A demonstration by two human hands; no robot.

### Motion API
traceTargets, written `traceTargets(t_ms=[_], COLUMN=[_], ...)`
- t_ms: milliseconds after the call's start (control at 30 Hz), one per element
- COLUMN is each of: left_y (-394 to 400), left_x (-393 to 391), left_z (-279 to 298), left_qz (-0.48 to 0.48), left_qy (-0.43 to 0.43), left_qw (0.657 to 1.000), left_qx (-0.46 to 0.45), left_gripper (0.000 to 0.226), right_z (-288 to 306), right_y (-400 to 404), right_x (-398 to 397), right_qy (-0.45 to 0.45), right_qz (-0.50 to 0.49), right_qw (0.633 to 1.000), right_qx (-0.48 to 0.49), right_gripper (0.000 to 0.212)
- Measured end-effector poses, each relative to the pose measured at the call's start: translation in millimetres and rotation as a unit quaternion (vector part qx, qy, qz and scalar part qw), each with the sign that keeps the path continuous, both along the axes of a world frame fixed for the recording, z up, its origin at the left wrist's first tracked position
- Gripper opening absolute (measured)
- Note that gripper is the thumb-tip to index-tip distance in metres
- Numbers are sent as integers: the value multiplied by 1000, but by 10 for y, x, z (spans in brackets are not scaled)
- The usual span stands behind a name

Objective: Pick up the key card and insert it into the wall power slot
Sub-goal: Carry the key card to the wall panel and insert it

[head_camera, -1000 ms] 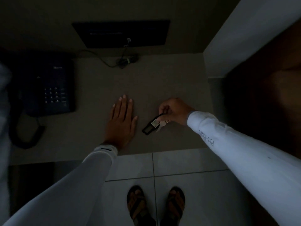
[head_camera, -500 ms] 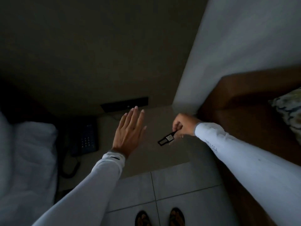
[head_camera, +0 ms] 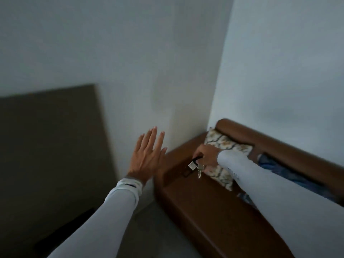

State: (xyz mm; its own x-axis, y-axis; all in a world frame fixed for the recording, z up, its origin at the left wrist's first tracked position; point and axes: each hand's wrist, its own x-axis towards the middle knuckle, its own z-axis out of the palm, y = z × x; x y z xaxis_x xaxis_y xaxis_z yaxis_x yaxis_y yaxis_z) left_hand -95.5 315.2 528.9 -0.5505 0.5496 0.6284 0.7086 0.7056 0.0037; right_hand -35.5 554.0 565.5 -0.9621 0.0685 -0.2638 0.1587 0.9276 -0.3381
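Note:
My right hand (head_camera: 206, 157) is shut on the key card (head_camera: 190, 167), a dark flat tag with a pale label and a metal key (head_camera: 199, 171) dangling from it. The tag hangs below the fingers, in front of a brown wooden couch arm. My left hand (head_camera: 147, 155) is raised with fingers spread and holds nothing; it hovers to the left of the card, before the white wall (head_camera: 149, 62). No wall power slot shows in this dim view.
A wooden couch frame (head_camera: 204, 211) fills the lower right, with a patterned cushion (head_camera: 221, 144) and blue cloth (head_camera: 279, 170) on it. A dark brown panel (head_camera: 50, 138) stands at the left. White walls meet in a corner (head_camera: 219, 81).
The view has swung up and to the right, away from the table, phone and floor. My right hand has lifted the key card off the table and carried it over toward the couch; my left hand rose too.

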Motion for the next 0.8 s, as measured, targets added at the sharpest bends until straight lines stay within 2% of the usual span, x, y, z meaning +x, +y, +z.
traceTargets(t_ms=[100, 233, 300, 367, 433, 500, 800], left_y=[813, 1981, 2579, 3164, 3716, 4213, 6110], left_x=[316, 836, 1156, 1508, 1873, 2230, 3431], left_z=[296, 634, 767, 897, 1063, 1258, 2052], left_qz=[-68, -149, -186, -216, -239, -255, -309], left_qy=[24, 63, 87, 104, 117, 128, 174], left_qw=[997, 986, 978, 970, 962, 956, 928], left_qx=[9, 28, 36, 46, 58, 68, 117], left_gripper=[50, 51, 51, 52, 55, 57, 65], right_z=[274, 620, 784, 961, 1154, 1372, 2010], right_y=[774, 1785, 2263, 2739, 3190, 3592, 4907], right_x=[721, 1773, 2301, 2816, 3286, 3714, 5158], right_qy=[19, 88, 130, 163, 184, 212, 354], right_qz=[-63, -143, -197, -245, -275, -293, -394], right_qw=[998, 986, 971, 955, 942, 929, 844], right_qx=[0, 13, 22, 33, 55, 82, 84], right_gripper=[21, 16, 9, 15, 5, 9, 13])
